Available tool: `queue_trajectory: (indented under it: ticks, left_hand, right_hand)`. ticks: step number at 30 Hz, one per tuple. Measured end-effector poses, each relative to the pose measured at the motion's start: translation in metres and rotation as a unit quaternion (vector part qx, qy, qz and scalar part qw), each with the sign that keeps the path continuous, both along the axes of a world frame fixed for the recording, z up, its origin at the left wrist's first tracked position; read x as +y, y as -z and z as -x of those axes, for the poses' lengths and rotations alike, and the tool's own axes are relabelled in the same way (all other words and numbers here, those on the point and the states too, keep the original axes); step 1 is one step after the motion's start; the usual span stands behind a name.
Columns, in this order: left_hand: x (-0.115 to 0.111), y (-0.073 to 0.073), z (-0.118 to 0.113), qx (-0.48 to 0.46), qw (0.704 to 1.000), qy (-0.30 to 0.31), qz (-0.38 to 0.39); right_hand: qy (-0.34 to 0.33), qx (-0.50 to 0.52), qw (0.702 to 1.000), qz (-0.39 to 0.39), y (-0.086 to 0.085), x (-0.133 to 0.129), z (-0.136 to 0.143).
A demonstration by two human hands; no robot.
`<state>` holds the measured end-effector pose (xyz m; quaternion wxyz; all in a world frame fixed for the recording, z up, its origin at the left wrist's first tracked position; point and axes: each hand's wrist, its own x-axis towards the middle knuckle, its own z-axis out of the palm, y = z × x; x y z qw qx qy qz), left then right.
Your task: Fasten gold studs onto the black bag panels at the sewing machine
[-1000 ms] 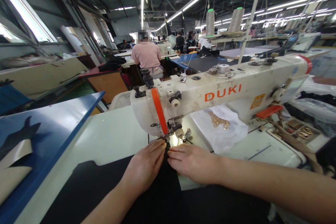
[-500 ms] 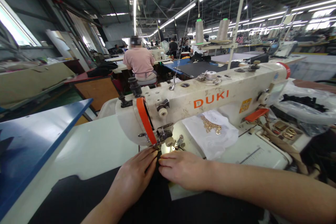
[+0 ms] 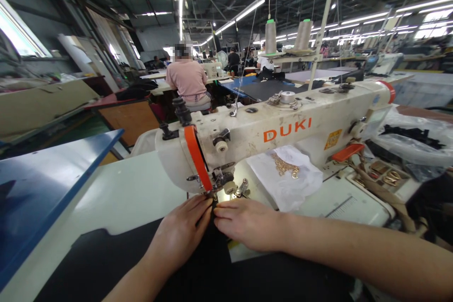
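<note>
One piece of black cloth point(image 3: 212, 264) lies on the tabletop point(image 3: 134, 188) under our two hands, its front edge just below the foot of the one sewing machine point(image 3: 276, 132). Our left hand point(image 3: 180, 236) presses flat on it, grip spread, clamped on nothing. Our right hand point(image 3: 247, 224) lies flat beside it, fingertips nearly meeting. Past the right hand, one white cloth point(image 3: 286, 179) carries gold rings point(image 3: 285, 168). Two thread cones point(image 3: 271, 37) stand above.

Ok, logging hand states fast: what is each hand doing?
Left hand: open, flat on black fabric.
Right hand: open, flat on the fabric.
</note>
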<state>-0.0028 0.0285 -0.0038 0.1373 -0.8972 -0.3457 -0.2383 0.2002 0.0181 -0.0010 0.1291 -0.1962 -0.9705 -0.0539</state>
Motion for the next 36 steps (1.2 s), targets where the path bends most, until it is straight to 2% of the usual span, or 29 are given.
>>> queue_trajectory:
  ticks: [12, 18, 21, 27, 30, 32, 36]
  left_hand:
    - [-0.001, -0.005, -0.004, -0.014, 0.999, -0.02, 0.038]
    - [-0.003, -0.002, -0.002, -0.012, 0.999, -0.031, 0.041]
    - [-0.015, -0.002, 0.002, -0.01, 0.998, -0.036, 0.052]
    - [-0.062, -0.008, 0.013, -0.036, 0.993, -0.067, 0.095]
    - [-0.075, -0.01, 0.017, -0.066, 0.987, -0.092, 0.117]
    - [-0.074, -0.011, 0.017, -0.094, 0.981, -0.107, 0.132]
    - [-0.058, -0.012, 0.008, -0.157, 0.968, -0.107, 0.166]
  right_hand:
    - [0.008, -0.006, 1.0, 0.001, -0.002, -0.001, 0.0]
    - [0.01, 0.001, 1.0, 0.0, -0.002, -0.002, 0.0]
    - [0.017, 0.002, 1.0, -0.008, -0.002, -0.01, 0.005]
    - [-0.01, 0.027, 1.0, -0.002, 0.001, -0.045, 0.018]
    - [-0.004, 0.049, 0.999, 0.002, 0.004, -0.058, 0.022]
    - [-0.002, 0.06, 0.998, 0.006, 0.005, -0.061, 0.023]
    - [-0.003, 0.076, 0.997, 0.018, 0.006, -0.058, 0.025]
